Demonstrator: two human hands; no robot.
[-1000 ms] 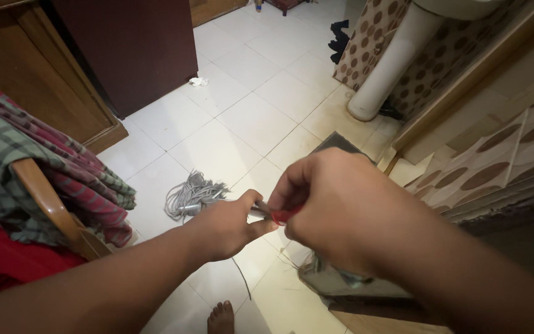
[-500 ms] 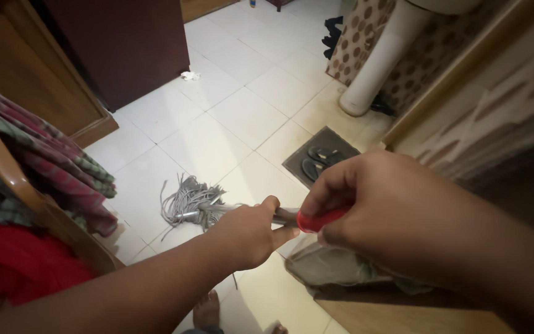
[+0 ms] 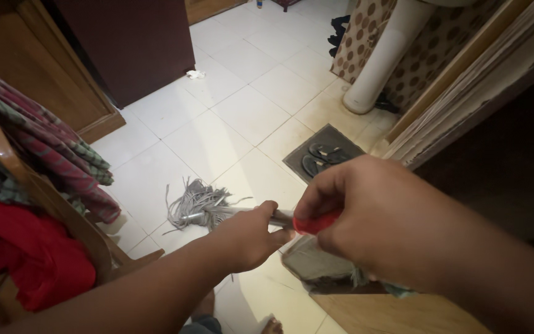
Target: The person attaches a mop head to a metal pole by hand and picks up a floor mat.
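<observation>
I hold a mop by its metal shaft [image 3: 282,217]. My left hand [image 3: 247,235] is wrapped around the shaft lower down. My right hand [image 3: 366,213] grips the red handle end [image 3: 313,224] just behind it. The grey string mop head [image 3: 196,205] rests on the white tiled floor [image 3: 236,117], ahead and to the left of my hands.
A wooden chair [image 3: 44,204] draped with checked and red cloth stands at the left. A dark doormat with a pair of sandals [image 3: 319,158] lies ahead. A grey rag [image 3: 316,263] lies under my right hand. A white pedestal [image 3: 378,59] and a dark cabinet [image 3: 125,43] stand further back.
The view has shifted, and the sandals on the mat have come into sight. My hands keep their grip on the mop, and the mop head has stayed on the floor.
</observation>
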